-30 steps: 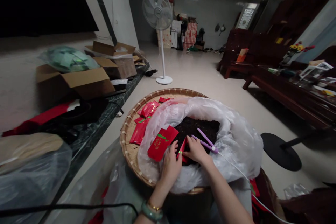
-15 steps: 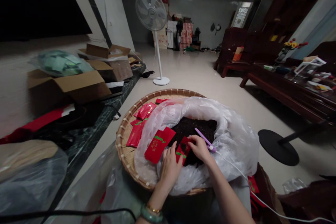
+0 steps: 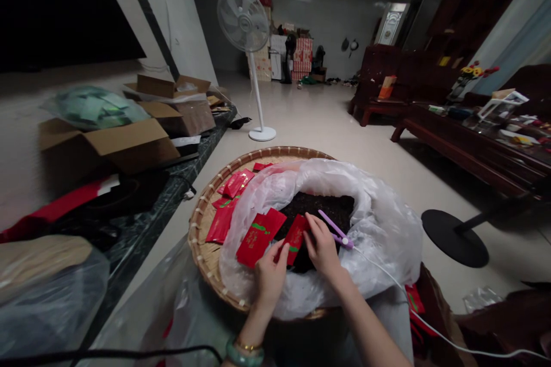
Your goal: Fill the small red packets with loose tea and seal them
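Note:
Both hands hold a small red packet [image 3: 295, 237] with gold characters and a green band. My left hand [image 3: 272, 270] pinches its lower left side between thumb and fingers. At its upper right edge, my right hand [image 3: 322, 246] has its fingers closed on the packet. Beneath lies dark, loose, crumbly material [image 3: 316, 204] in an open clear plastic bag [image 3: 370, 212]. A purple corded clamp-like tool [image 3: 338, 230] rests on it, just beyond my right hand. Left of my hands, red packets [image 3: 258, 236] lie on the bag's edge.
The bag sits in a round woven bamboo tray [image 3: 198, 229], with more red packets [image 3: 221, 222] on its left side. A white cord [image 3: 387, 276] runs right from the tool. Beyond stands a white fan [image 3: 257, 97]; open cardboard boxes [image 3: 129, 140] line the left ledge.
The small red packet has turned so its printed front shows more fully. My left fingers have closed into a pinch on it, and my right hand has shifted slightly along its edge.

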### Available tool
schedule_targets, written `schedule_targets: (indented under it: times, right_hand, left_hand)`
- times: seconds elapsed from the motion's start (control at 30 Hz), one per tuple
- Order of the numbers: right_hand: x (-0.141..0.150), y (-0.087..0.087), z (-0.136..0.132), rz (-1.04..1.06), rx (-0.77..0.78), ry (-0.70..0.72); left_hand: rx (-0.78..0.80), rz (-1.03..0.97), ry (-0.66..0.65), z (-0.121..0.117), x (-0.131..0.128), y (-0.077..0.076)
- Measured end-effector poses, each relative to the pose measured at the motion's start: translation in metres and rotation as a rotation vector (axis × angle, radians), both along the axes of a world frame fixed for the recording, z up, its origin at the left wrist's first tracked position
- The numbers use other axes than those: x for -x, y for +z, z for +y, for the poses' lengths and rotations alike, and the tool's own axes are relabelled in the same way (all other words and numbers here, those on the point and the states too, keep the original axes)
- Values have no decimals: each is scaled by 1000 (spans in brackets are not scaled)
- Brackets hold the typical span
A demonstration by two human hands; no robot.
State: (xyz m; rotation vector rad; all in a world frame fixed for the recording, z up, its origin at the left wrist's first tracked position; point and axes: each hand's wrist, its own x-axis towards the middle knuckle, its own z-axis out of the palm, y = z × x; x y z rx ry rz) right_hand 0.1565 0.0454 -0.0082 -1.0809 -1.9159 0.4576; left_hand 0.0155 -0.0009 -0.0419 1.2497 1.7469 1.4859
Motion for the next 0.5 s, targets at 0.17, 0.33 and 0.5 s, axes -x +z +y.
schedule_targets:
  times: [0.17, 0.33, 0.5]
  right_hand:
    - [0, 1, -1, -61, -150, -89]
    - [-3, 10, 0, -119, -275, -149]
    - [-6, 19, -3, -98, -303, -201]
  left_hand:
    - [20, -62, -44, 2, 2, -1]
    - [-2, -119, -42, 2, 1, 1]
    - [13, -411, -14, 5, 1, 6]
